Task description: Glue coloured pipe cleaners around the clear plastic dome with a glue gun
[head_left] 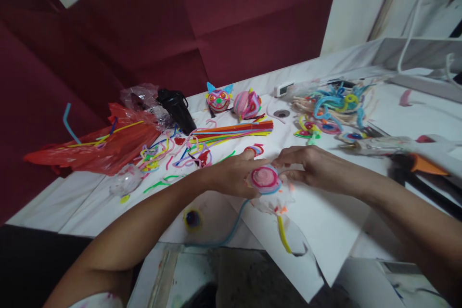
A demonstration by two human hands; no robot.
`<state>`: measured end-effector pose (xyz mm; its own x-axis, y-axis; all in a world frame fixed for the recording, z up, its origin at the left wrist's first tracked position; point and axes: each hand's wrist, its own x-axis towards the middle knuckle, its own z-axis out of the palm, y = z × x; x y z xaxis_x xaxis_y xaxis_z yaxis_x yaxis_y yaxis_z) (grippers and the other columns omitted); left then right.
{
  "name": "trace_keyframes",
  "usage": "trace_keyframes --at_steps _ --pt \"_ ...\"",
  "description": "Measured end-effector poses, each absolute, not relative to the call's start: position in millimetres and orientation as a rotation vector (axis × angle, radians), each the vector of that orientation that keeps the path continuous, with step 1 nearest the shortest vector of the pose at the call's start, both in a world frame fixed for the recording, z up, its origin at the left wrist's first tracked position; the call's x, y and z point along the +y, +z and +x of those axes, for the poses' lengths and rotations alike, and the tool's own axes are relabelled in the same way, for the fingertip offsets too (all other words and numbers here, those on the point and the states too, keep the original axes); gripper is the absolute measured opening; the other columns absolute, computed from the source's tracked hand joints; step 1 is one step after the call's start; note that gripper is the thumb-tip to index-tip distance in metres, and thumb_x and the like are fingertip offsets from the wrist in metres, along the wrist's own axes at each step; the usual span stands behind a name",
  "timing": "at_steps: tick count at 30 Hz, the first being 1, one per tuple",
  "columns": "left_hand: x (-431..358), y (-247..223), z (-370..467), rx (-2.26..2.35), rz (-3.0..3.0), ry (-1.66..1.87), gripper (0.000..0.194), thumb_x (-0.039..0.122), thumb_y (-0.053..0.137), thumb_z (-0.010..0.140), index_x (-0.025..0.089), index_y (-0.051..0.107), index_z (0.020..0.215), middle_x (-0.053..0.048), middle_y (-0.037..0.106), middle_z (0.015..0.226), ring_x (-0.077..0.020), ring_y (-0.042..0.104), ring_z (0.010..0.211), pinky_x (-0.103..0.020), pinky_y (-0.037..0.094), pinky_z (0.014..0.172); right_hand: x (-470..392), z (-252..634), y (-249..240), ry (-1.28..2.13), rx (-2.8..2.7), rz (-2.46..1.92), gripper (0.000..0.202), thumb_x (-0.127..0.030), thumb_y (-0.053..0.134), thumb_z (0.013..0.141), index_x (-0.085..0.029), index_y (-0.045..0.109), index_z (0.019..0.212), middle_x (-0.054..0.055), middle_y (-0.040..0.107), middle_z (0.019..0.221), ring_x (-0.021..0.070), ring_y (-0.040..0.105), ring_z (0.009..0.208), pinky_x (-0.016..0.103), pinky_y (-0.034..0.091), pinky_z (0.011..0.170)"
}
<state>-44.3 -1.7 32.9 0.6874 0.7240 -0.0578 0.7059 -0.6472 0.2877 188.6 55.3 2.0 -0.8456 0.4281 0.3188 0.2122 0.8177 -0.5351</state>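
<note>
My left hand grips the left side of a clear ball with a pink and red coil on its face. Around that coil runs a light blue edge, and a blue strand trails from it down to the left. The fingers of my right hand are bent close together at the coil's upper right edge. Below the ball lies a short yellow strip on white paper. A small red and blue arched piece shows just behind my left hand.
Behind are a decorated cat-like head, a striped pink ball and a bundle of coloured stems. Left are a red plastic bag and a black holder. A glue gun and loose fuzzy pieces lie right.
</note>
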Motion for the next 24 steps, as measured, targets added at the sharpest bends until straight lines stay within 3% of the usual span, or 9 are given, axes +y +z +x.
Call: trace_keyframes --at_steps 24 --pt "1.2 40.2 -40.5 1.078 2.639 0.037 0.048 0.030 0.072 0.073 0.018 0.057 0.117 -0.002 0.049 0.089 -0.0176 0.050 0.083 -0.027 0.043 0.074 51.7 186.0 6.8 0.636 -2.633 -0.488 0.023 -0.026 0.049 0.090 -0.024 0.071 0.084 0.004 0.069 0.083 0.0177 0.063 0.078 0.028 0.044 0.070"
